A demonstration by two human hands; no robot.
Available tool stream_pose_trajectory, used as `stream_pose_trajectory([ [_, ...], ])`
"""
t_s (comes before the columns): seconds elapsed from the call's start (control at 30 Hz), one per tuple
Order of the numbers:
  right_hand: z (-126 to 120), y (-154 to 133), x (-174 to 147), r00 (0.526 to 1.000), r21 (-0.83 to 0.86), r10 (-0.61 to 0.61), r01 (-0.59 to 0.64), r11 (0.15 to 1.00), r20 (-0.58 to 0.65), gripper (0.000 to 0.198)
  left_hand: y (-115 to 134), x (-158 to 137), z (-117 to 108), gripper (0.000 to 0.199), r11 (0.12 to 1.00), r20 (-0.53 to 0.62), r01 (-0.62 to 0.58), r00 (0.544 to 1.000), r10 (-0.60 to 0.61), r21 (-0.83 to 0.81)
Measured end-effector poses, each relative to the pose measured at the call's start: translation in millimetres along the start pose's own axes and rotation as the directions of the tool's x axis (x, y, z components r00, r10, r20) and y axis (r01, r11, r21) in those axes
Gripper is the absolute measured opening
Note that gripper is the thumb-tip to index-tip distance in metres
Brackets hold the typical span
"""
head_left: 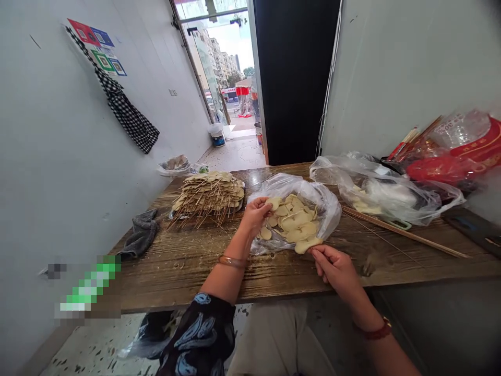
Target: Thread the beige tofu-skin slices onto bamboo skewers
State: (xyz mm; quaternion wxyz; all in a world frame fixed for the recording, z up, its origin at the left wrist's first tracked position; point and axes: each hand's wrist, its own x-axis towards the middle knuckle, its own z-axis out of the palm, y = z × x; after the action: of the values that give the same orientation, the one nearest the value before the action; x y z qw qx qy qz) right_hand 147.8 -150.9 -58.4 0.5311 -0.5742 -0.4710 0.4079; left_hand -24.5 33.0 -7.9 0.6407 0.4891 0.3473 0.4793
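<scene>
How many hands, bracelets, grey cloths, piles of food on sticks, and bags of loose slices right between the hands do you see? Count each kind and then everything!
Hands: 2 (left hand, right hand)
Bracelets: 2 (brown bangle, red bracelet)
Grey cloth: 1
Pile of food on sticks: 1
Bag of loose slices: 1
Total: 7

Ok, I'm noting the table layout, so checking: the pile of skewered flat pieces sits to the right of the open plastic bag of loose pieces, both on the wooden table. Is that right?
Not quite: the head view shows the skewered pile to the left of the open plastic bag of loose pieces; both are on the wooden table.
</scene>
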Motion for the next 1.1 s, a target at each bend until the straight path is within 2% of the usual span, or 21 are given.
stream_pose_trajectory([
  [0.13, 0.5, 1.2, 0.0, 0.999, -0.070, 0.000, 0.003, 0.998, 0.042, 0.038, -3.1, -0.7, -5.2, 0.039, 1.000, -0.002, -0.021, 1.000, 0.021, -0.024],
  [0.37, -0.8, -0.5, -1.8, 0.996, -0.134, 0.035, -0.023, 0.991, 0.086, 0.039, -2.0, -10.5, -3.4, 0.028, 0.996, -0.022, -0.082, 0.996, 0.083, 0.046],
  [0.67, -0.6, -1.1, -3.2, 0.996, -0.184, 0.039, -0.024, 0.983, 0.076, 0.040, 4.3, -15.0, 1.2, 0.025, 0.994, -0.023, -0.105, 0.994, 0.106, 0.019],
  [1.1, 0.9, 3.0, -0.9, 0.998, -0.235, 0.008, 0.007, 0.972, 0.063, 0.039, 5.0, -12.9, -1.5, 0.013, 0.965, -0.023, -0.206, 0.977, 0.213, 0.159],
])
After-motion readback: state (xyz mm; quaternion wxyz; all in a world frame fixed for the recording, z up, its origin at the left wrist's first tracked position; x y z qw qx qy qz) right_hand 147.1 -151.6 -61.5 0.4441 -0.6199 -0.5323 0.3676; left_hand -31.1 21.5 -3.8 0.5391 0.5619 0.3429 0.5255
